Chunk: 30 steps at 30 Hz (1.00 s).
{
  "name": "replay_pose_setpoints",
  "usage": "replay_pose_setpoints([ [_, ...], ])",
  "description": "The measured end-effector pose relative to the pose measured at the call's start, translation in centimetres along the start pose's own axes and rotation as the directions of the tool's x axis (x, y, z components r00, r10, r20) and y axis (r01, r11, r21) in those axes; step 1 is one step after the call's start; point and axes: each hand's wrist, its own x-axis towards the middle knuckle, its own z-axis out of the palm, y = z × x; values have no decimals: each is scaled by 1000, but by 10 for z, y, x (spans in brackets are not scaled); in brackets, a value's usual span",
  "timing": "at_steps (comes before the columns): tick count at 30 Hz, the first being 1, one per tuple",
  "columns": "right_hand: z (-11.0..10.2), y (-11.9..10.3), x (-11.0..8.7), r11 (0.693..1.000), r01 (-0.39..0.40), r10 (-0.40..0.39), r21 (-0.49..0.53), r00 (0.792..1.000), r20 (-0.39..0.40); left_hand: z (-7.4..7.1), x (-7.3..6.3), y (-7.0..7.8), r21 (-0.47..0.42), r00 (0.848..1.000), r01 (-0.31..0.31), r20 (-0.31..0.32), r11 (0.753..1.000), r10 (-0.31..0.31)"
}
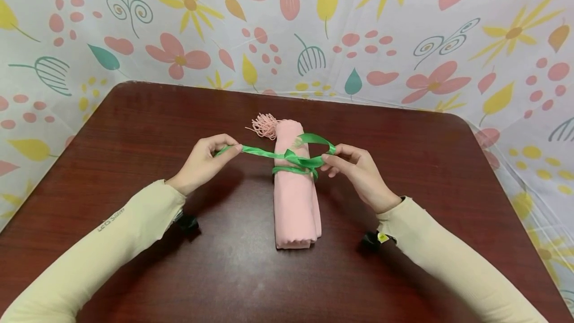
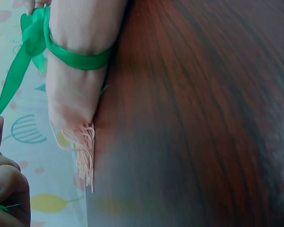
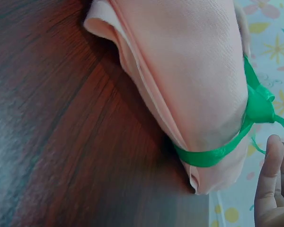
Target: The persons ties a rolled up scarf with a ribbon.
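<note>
A rolled pink scarf (image 1: 293, 208) lies lengthwise on the table, its tassel fringe (image 1: 265, 126) at the far end. Around its middle runs a green ribbon (image 2: 83, 60), crossed into a knot (image 3: 259, 105) on top. To the left of the roll, my left hand (image 1: 204, 160) pinches one ribbon end between thumb and fingers and draws it out in a nearly straight line. My right hand (image 1: 358, 171), on the other side, pinches a ribbon loop that curves up over the scarf. In the left wrist view, part of the left hand (image 2: 7, 189) shows at the lower left.
The dark red wooden table (image 1: 179, 273) has rounded far corners. Behind it hangs a white cloth (image 1: 278, 24) printed with flowers and leaves. Black wrist straps (image 1: 186, 224) sit under both cream sleeves (image 1: 121, 243).
</note>
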Motion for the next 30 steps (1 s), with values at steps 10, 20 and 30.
replay_pose_setpoints([
  [10, -11, 4, -4, 995, -54, 55, -79, 998, 9, -9, -4, -8, 31, 999, 38, 1, 999, -38],
  [20, -18, 6, -8, 986, -98, 104, -137, 994, 33, -13, -7, -13, 57, 998, 58, 11, 997, -58],
  [30, -25, 8, -11, 981, -106, 112, -164, 993, 28, -17, -7, -21, 91, 999, 48, -2, 995, -48],
])
